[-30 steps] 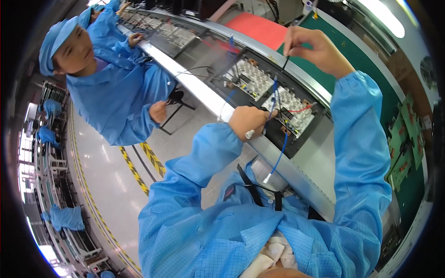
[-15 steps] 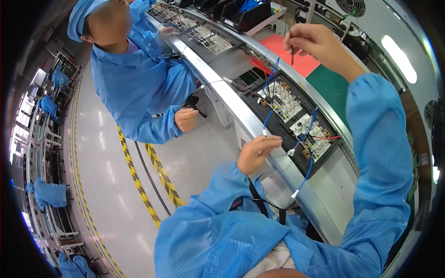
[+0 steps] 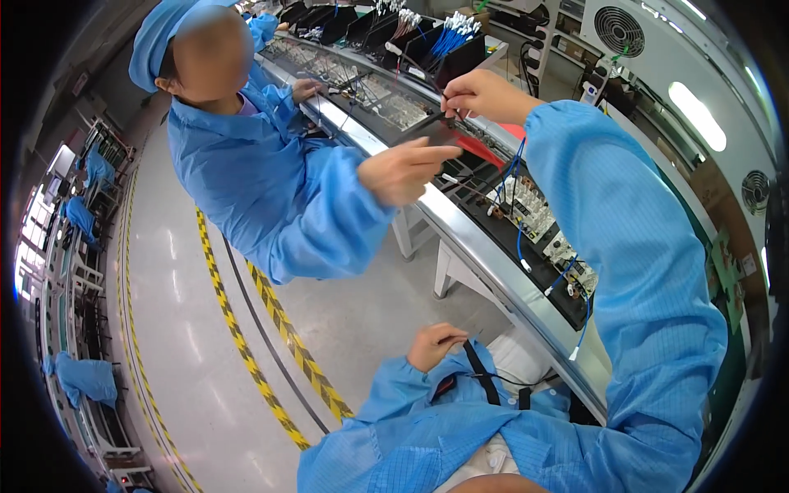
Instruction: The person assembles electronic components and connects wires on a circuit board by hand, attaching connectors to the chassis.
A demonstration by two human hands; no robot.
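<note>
My right hand (image 3: pixel 485 97) reaches over the far side of the line, fingertips pinched on a thin dark wire (image 3: pixel 423 76) that has a white connector near its end. Down by my lap, my left hand (image 3: pixel 436 347) is closed beside a black strap (image 3: pixel 478 370); whatever its fingers hold, if anything, is hidden. Below my right forearm lie white circuit boards (image 3: pixel 528 212) in a black tray (image 3: pixel 565 311), partly covered by my sleeve. Blue wires (image 3: pixel 584 322) with white connectors hang from the boards, one past the tray's near edge.
Across from me at left, a person in blue stretches a hand (image 3: pixel 404 171) toward the line; their other hand (image 3: pixel 308 89) rests at its edge. Black bins (image 3: pixel 454 53) with bundled wires stand behind. A metal rail (image 3: pixel 472 246) borders the line; a red sheet (image 3: pixel 478 150) shows beyond.
My right hand has moved left and forward with the dark wire. My left hand has dropped from the rail toward my lap. The other person's near hand has risen toward the line.
</note>
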